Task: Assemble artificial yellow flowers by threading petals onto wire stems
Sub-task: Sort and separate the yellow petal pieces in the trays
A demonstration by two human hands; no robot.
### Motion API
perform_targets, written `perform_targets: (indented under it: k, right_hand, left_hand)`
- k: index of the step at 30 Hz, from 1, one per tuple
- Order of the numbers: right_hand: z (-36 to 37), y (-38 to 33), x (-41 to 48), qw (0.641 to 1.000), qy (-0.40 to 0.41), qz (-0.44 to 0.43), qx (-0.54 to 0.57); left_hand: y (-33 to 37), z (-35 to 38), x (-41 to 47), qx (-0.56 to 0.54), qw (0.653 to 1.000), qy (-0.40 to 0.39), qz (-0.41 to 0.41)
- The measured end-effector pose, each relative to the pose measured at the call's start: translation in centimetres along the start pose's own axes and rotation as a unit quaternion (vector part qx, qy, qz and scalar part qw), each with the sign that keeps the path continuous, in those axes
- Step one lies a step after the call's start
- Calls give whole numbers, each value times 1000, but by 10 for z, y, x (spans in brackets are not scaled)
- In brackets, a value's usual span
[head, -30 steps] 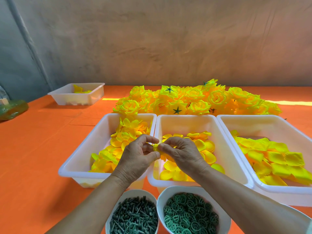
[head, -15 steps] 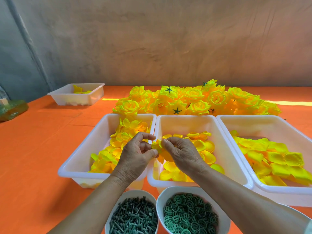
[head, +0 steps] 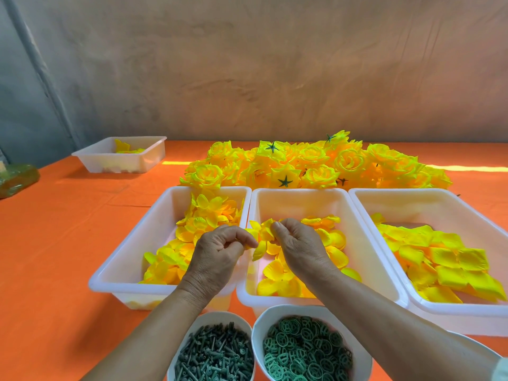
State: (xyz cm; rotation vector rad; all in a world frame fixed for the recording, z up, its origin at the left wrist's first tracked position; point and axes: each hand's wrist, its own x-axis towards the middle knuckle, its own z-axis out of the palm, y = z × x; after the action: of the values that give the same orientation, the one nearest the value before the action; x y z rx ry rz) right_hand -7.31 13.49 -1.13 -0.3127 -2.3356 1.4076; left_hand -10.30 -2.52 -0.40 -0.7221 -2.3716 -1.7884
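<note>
Above the middle tray (head: 302, 191), the left hand (head: 217, 254) and right hand (head: 299, 246) are pinching one small petal bunch (head: 261, 237) between them; both are grasping it with curled fingertips.

wall (head: 275, 78): mottled brown-grey | table (head: 55, 243): orange cloth | sunlight strip (head: 472, 168): far right edge

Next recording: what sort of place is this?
Probably a small craft workshop or home piecework station making artificial flowers: white bins of sorted yellow petals, a heap of finished yellow flowers behind them, and bowls of green plastic parts on an orange-covered table.
</note>
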Motion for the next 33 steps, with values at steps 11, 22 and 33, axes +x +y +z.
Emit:
perform_targets:
  k: [11,22,33]
  right_hand:
    - [-5,-10,-8,997,28,-53,-44]
    - [-6,-11,-9,995,31,-74,-58]
    - [0,-12,-20,959,-10,-259,-115]
  left_hand:
    - [-4,8,1,72,994,79,-5]
    - [-3,6,2,40,995,83,-30]
    - [-5,7,8,44,995,60,-71]
